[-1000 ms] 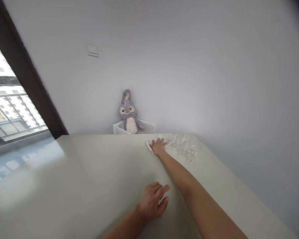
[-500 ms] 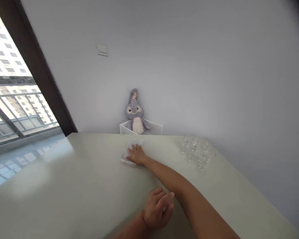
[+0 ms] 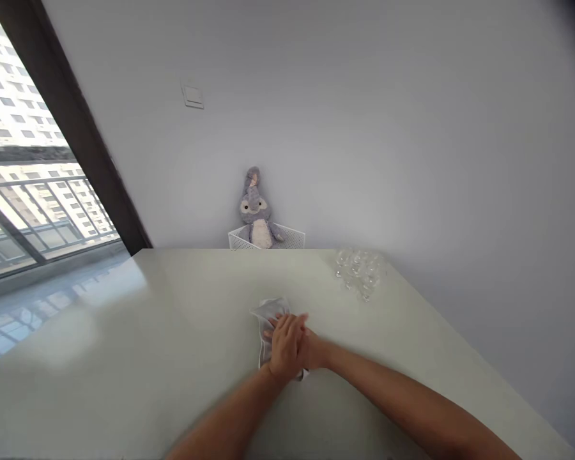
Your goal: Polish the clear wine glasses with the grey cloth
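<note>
A thin greyish-white cloth [image 3: 270,310] lies rumpled on the pale table. My right hand [image 3: 312,350] is palm down on it, its visible fingertips spread flat against the fabric; the rest of its fingers are covered. Across the back of that hand rests my left hand [image 3: 286,348], its fingers stretched out and nothing in them. A corner of the cloth pokes out below both wrists.
Several clear, rounded glass-like or plastic pieces [image 3: 359,271] cluster near the table's [image 3: 172,332] far right corner. Beyond the back edge, a grey plush toy [image 3: 261,233] sits in a white perforated basket [image 3: 294,238] by the wall [image 3: 364,128]. A window lies left.
My right hand and the cloth have come back toward me and slightly right, the cloth now more rumpled. My left hand has moved forward from beside the right forearm onto the right hand.
</note>
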A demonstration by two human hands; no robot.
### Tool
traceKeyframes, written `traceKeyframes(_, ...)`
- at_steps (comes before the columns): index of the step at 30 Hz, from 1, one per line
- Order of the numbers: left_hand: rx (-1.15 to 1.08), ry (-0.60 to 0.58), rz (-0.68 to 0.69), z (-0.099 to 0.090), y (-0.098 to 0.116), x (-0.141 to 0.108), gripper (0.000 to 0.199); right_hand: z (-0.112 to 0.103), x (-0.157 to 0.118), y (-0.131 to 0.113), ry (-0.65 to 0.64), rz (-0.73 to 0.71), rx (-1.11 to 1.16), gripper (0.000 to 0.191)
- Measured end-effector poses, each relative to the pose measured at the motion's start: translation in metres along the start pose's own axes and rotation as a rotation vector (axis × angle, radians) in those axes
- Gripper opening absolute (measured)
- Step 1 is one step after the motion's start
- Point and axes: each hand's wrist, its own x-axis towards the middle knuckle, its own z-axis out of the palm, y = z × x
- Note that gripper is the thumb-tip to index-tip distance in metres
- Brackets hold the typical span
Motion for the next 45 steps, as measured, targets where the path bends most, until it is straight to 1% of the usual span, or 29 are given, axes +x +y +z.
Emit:
traceKeyframes(1, 0.055, -0.037, -0.107, 0.000, 0.001, 0.002, 0.036, -0.007, -0.007, 0.003, 0.038, -0.001, 0.096, 0.033)
traceKeyframes(2, 0.114, -0.078, -0.215, 0.001, 0.001, 0.004, 0.039, -0.015, -0.013, 0.007, 0.102, 0.027, 0.222, 0.033)
traceKeyframes(3, 0.171, -0.127, -0.307, 0.001, 0.000, 0.004, 0.043, -0.021, -0.019, 0.012, 0.208, 0.095, 0.367, 0.032)
traceKeyframes(4, 0.227, -0.186, -0.373, 0.001, 0.000, 0.004, 0.047, -0.028, -0.025, 0.017, 0.340, 0.187, 0.520, 0.030)
traceKeyframes(5, 0.281, -0.258, -0.414, 0.002, -0.002, 0.002, 0.051, -0.033, -0.031, 0.022, 0.465, 0.275, 0.662, 0.026)
traceKeyframes(6, 0.330, -0.338, -0.436, 0.002, -0.003, -0.001, 0.055, -0.038, -0.036, 0.026, 0.560, 0.347, 0.774, 0.023)
traceKeyframes(7, 0.371, -0.415, -0.440, 0.002, -0.006, -0.006, 0.057, -0.041, -0.042, 0.029, 0.620, 0.396, 0.857, 0.020)
traceKeyframes(8, 0.403, -0.485, -0.423, 0.003, -0.009, -0.010, 0.057, -0.043, -0.047, 0.031, 0.649, 0.425, 0.912, 0.017)
traceKeyframes(10, 0.438, -0.579, -0.348, 0.004, -0.017, -0.018, 0.054, -0.046, -0.054, 0.029, 0.643, 0.458, 0.930, 0.015)
traceKeyframes(13, 0.458, -0.633, -0.188, 0.007, -0.035, -0.017, 0.053, -0.045, -0.056, 0.019, 0.576, 0.514, 0.805, 0.014)
traceKeyframes(15, 0.466, -0.663, -0.109, 0.013, -0.050, -0.006, 0.056, -0.044, -0.052, 0.011, 0.505, 0.533, 0.726, 0.014)
traceKeyframes(18, 0.471, -0.715, -0.040, 0.024, -0.074, 0.023, 0.061, -0.042, -0.048, 0.005, 0.414, 0.542, 0.661, 0.016)
traceKeyframes(20, 0.475, -0.749, -0.021, 0.031, -0.091, 0.044, 0.059, -0.042, -0.048, 0.003, 0.392, 0.548, 0.629, 0.017)
traceKeyframes(22, 0.487, -0.769, -0.026, 0.034, -0.109, 0.062, 0.057, -0.042, -0.051, 0.004, 0.386, 0.550, 0.621, 0.017)
traceKeyframes(24, 0.510, -0.772, -0.050, 0.030, -0.129, 0.077, 0.056, -0.043, -0.054, 0.005, 0.393, 0.554, 0.638, 0.017)
traceKeyframes(26, 0.550, -0.760, -0.100, 0.018, -0.152, 0.086, 0.056, -0.043, -0.056, 0.007, 0.406, 0.556, 0.670, 0.016)
traceKeyframes(28, 0.605, -0.735, -0.179, -0.002, -0.177, 0.091, 0.056, -0.043, -0.058, 0.009, 0.415, 0.555, 0.694, 0.016)
traceKeyframes(31, 0.708, -0.671, -0.343, -0.047, -0.216, 0.089, 0.053, -0.044, -0.057, 0.010, 0.406, 0.551, 0.703, 0.016)
traceKeyframes(34, 0.808, -0.596, -0.512, -0.106, -0.248, 0.075, 0.053, -0.047, -0.056, 0.008, 0.402, 0.553, 0.706, 0.016)
traceKeyframes(36, 0.870, -0.541, -0.606, -0.149, -0.263, 0.057, 0.053, -0.049, -0.056, 0.006, 0.406, 0.554, 0.716, 0.016)
traceKeyframes(38, 0.919, -0.499, -0.702, -0.195, -0.271, 0.035, 0.053, -0.050, -0.056, 0.004, 0.408, 0.556, 0.723, 0.016)
traceKeyframes(41, 0.976, -0.445, -0.861, -0.260, -0.274, -0.005, 0.056, -0.051, -0.057, 0.004, 0.405, 0.566, 0.720, 0.016)
traceKeyframes(43, 1.019, -0.389, -0.989, -0.298, -0.273, -0.031, 0.058, -0.051, -0.058, 0.004, 0.404, 0.570, 0.710, 0.016)
traceKeyframes(45, 1.071, -0.308, -1.137, -0.327, -0.271, -0.053, 0.062, -0.050, -0.058, 0.005, 0.397, 0.574, 0.694, 0.017)
